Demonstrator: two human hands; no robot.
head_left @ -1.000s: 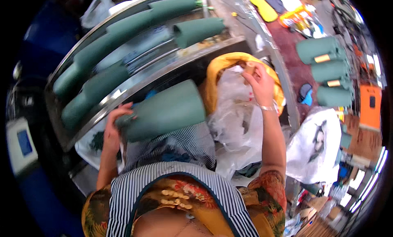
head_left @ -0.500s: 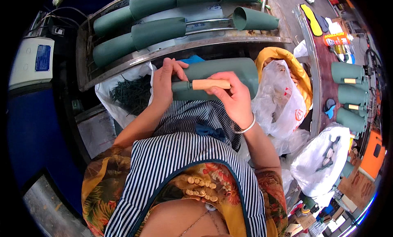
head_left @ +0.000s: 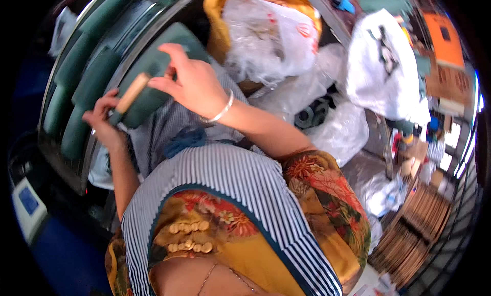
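A large green tapered tube (head_left: 181, 40) lies tilted across my lap. A light wooden handle (head_left: 134, 93) slants over its side, with a short green piece at the handle's lower end. My left hand (head_left: 106, 121) is curled around that lower end, its fingers bent and partly blurred. My right hand (head_left: 197, 84) hovers over the tube with thumb and fingers apart. Its thumb tip is close to the handle's upper end; whether it touches is unclear.
A metal-framed rack (head_left: 76, 181) with rows of green tubes (head_left: 82, 99) stands on the left. Ahead sits a yellow sack (head_left: 217, 9) lined with a clear plastic bag (head_left: 255, 45). White bags (head_left: 378, 86), an orange box (head_left: 441, 38) and stacked cardboard (head_left: 404, 245) are on the right.
The view has swung to the right. My right hand has let go of the wooden handle and spread its fingers. The tube and handle now appear tilted, further left in view.
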